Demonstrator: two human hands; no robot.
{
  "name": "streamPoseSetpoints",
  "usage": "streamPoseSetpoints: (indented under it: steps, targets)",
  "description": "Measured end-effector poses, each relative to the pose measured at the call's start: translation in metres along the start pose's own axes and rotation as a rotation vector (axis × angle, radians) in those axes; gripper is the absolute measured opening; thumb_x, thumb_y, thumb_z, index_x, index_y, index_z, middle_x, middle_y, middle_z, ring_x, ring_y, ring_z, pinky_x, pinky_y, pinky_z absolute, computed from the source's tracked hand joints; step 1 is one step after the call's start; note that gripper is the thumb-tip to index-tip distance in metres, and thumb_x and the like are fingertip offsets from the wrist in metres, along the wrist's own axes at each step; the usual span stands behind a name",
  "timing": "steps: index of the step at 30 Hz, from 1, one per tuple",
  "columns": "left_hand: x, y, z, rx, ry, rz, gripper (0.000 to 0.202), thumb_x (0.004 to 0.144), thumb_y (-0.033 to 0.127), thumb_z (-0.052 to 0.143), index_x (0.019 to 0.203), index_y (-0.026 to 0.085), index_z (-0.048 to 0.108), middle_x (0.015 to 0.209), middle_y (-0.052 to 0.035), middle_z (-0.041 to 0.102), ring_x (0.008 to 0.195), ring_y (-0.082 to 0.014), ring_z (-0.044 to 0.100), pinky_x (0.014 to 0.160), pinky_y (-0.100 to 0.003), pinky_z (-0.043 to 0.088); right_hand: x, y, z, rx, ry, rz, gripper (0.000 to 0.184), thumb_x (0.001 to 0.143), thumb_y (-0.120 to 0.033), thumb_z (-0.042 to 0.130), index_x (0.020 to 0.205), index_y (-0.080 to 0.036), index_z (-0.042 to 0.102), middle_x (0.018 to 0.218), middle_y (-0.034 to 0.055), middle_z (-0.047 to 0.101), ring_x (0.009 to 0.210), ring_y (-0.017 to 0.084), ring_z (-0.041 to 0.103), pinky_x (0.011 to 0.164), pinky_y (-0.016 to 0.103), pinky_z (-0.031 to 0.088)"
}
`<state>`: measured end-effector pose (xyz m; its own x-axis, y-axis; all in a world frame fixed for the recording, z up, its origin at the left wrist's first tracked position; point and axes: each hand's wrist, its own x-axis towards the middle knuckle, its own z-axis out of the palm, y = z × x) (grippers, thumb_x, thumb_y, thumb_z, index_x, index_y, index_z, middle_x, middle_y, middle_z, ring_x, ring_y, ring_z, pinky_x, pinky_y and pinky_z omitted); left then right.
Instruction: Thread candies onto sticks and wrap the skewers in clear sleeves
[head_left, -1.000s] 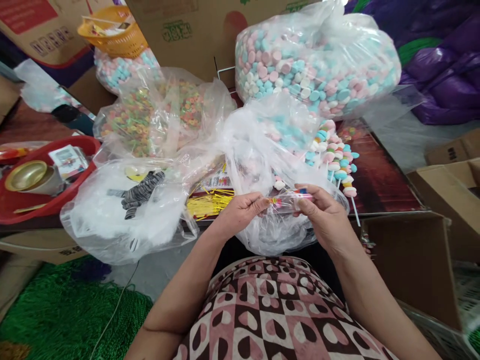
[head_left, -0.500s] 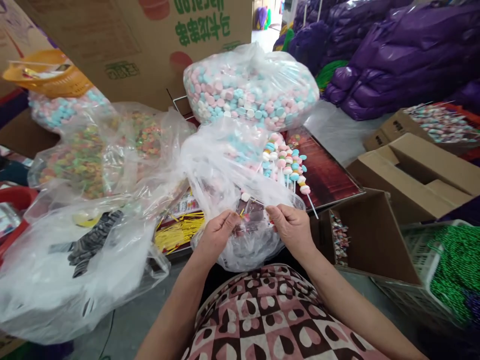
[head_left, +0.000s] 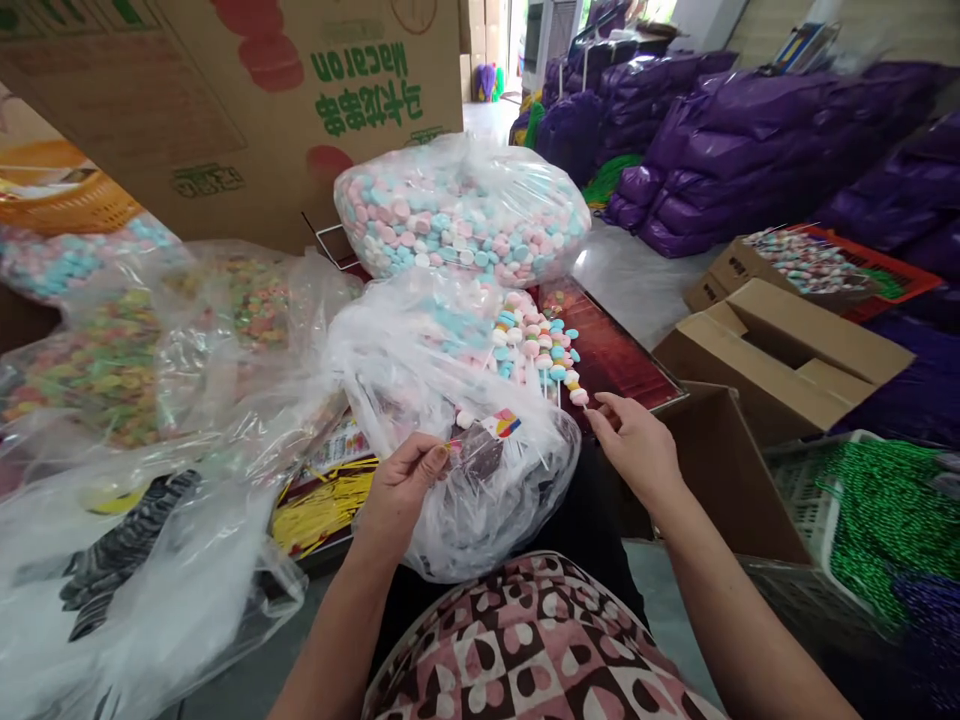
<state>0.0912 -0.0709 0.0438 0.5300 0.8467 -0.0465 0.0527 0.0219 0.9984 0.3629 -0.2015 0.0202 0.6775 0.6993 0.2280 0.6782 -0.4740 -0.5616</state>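
My left hand (head_left: 409, 480) is closed, pinching the edge of a small clear plastic bag (head_left: 504, 424) with a colourful print. Below it a larger crumpled clear bag (head_left: 469, 535) lies on my lap side of the table. My right hand (head_left: 636, 450) reaches to the right, thumb and forefinger closed on the stick end of a marshmallow skewer (head_left: 578, 396). That skewer lies at the edge of a pile of pink, white and blue marshmallow skewers (head_left: 532, 340). Yellow twist ties (head_left: 322, 510) lie left of my left hand.
A big bag of loose marshmallows (head_left: 465, 215) stands behind the pile, before a large carton (head_left: 247, 120). Bags of gummy candy (head_left: 97, 360) lie left. Open cardboard boxes (head_left: 780, 360) and a crate of green beads (head_left: 877, 530) stand right. Purple sacks (head_left: 720, 160) are stacked behind.
My right hand has left the small bag and moved right to the skewer's stick. My left hand still holds the bag, its print now showing. The view has shifted right.
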Motion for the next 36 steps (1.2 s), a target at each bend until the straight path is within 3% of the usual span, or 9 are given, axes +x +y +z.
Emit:
streamPoseSetpoints:
  steps: [4,8,19,26,31,36]
  targets:
    - [-0.001,-0.003,0.001,-0.042,0.041,-0.033,0.026,0.083,0.044,0.072,0.077,0.019,0.070,0.068,0.0020,0.058,0.069,-0.0117,0.050,0.068,-0.023,0.039,0.009,0.013,0.012,-0.319,-0.093,-0.014,0.027,0.090,-0.034,0.058,0.107,-0.019,0.074,0.092,0.0103,0.071,0.087,0.025,0.062,0.074,0.033,0.043]
    - [-0.001,-0.002,-0.002,-0.074,0.087,-0.040,0.027,0.080,0.045,0.074,0.076,0.019,0.071,0.068,0.0018,0.061,0.068,-0.0116,0.052,0.067,-0.023,0.041,0.017,0.013,0.013,-0.344,-0.083,0.037,0.027,0.094,-0.032,0.053,0.100,-0.022,0.078,0.090,0.0088,0.072,0.079,0.021,0.063,0.066,0.030,0.038]
    - [0.001,-0.003,0.003,-0.106,0.133,-0.112,0.029,0.077,0.047,0.075,0.077,0.018,0.070,0.068,0.0011,0.066,0.066,-0.0119,0.056,0.067,-0.023,0.044,0.027,0.050,0.001,-0.161,0.158,0.106,0.036,0.090,-0.039,0.050,0.093,-0.017,0.079,0.094,0.0122,0.076,0.083,0.024,0.065,0.073,0.034,0.044]
    - [0.002,-0.004,0.004,-0.093,0.158,-0.113,0.031,0.076,0.047,0.075,0.077,0.017,0.068,0.067,0.0017,0.065,0.065,-0.0120,0.057,0.067,-0.024,0.044,0.019,0.065,-0.003,-0.013,0.192,0.117,0.039,0.087,-0.046,0.051,0.087,-0.018,0.077,0.087,0.0104,0.077,0.084,0.025,0.068,0.079,0.036,0.049]
    - [0.001,-0.004,0.007,-0.157,0.152,-0.127,0.023,0.077,0.039,0.075,0.082,0.019,0.066,0.069,0.0033,0.064,0.066,-0.0111,0.057,0.068,-0.023,0.044,0.007,0.069,-0.010,0.155,0.217,0.160,0.040,0.084,-0.052,0.055,0.085,-0.018,0.076,0.084,0.0079,0.076,0.080,0.023,0.068,0.079,0.036,0.051]
    - [0.002,0.001,0.010,-0.136,0.096,-0.106,0.007,0.074,0.021,0.067,0.079,0.020,0.062,0.073,0.0037,0.062,0.062,-0.0103,0.052,0.061,-0.023,0.038,-0.008,0.063,-0.018,0.319,0.242,0.218,0.036,0.081,-0.050,0.062,0.085,-0.017,0.075,0.083,0.0073,0.075,0.079,0.023,0.068,0.078,0.035,0.052]
